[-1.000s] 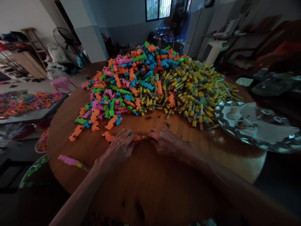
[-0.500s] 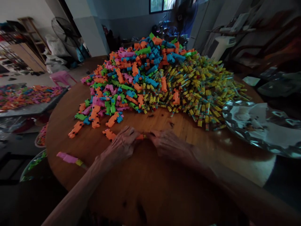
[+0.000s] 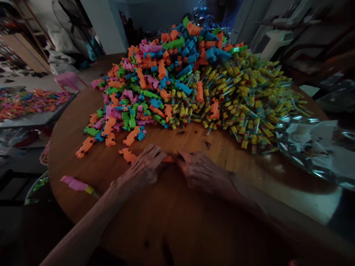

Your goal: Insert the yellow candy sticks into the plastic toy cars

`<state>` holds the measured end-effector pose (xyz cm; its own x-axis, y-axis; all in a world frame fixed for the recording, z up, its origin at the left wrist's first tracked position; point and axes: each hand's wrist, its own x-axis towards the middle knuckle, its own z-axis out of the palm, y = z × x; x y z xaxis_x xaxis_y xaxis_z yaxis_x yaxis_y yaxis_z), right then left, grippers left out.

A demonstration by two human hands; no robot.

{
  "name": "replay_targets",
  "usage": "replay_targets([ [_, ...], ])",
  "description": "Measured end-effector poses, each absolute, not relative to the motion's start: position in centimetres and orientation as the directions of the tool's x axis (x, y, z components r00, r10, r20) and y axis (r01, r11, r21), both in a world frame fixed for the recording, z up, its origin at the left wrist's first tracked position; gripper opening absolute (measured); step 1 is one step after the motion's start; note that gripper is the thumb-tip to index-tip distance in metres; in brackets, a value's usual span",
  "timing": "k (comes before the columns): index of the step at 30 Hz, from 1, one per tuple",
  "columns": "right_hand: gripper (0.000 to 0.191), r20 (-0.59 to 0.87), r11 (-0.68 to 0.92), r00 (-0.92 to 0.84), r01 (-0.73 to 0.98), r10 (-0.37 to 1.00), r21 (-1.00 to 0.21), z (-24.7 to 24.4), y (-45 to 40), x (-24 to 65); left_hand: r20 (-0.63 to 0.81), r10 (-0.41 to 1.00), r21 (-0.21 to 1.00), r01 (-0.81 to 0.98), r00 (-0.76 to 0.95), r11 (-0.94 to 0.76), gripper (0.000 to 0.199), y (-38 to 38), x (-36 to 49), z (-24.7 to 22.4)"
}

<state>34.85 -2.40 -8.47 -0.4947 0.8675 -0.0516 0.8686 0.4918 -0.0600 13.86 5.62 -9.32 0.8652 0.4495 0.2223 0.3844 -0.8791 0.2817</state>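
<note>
My left hand [image 3: 148,164] is closed around an orange plastic toy car [image 3: 168,159], of which only the end shows past my fingers. Facing it, my right hand [image 3: 198,169] is pinched at that end, where a bit of yellow like a candy tube's end shows; most of what it holds is hidden. Beside my left knuckles lies another orange toy car [image 3: 128,156]. A pink toy car with a yellow-ended tube joined to it [image 3: 77,184] rests by my left forearm.
Beyond my hands, a heap of coloured toy cars [image 3: 133,94] meets a heap of yellow-ended clear tubes [image 3: 244,96] on the round wooden table [image 3: 155,229]. A shiny scalloped tray [image 3: 294,162] with papers stands at right. More toys cover a side table [image 3: 27,120] at left.
The view has tipped down and come a little closer, so the heaps sit higher and look larger. Both hands keep their grip, end to end, in nearly the same place.
</note>
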Motion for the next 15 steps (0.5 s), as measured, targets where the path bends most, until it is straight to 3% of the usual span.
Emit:
replay_targets([
  [7, 0.025, -0.035, 0.573, -0.580, 0.811, 0.814, -0.116, -8.1, -2.0, 34.7, 0.237, 0.466, 0.287, 0.397, 0.852, -0.872, 0.010, 5.3, 13.9, -9.8],
  [9, 0.023, -0.019, 0.552, -0.568, 0.807, 0.823, -0.207, -8.6, -1.8, 34.9, 0.262, 0.480, 0.318, 0.395, 0.837, -0.862, 0.008, 5.2, 13.9, -10.0],
  [12, 0.024, 0.002, 0.399, -0.431, 0.832, 0.902, -0.385, -10.1, -1.4, 35.1, 0.255, 0.495, 0.312, 0.414, 0.831, -0.855, 0.009, 5.0, 13.8, -10.3],
  [15, 0.028, 0.088, 0.358, -0.359, 0.818, 0.929, -0.450, -11.6, -1.1, 35.1, 0.222, 0.506, 0.269, 0.446, 0.833, -0.853, 0.015, 4.8, 13.6, -10.3],
])
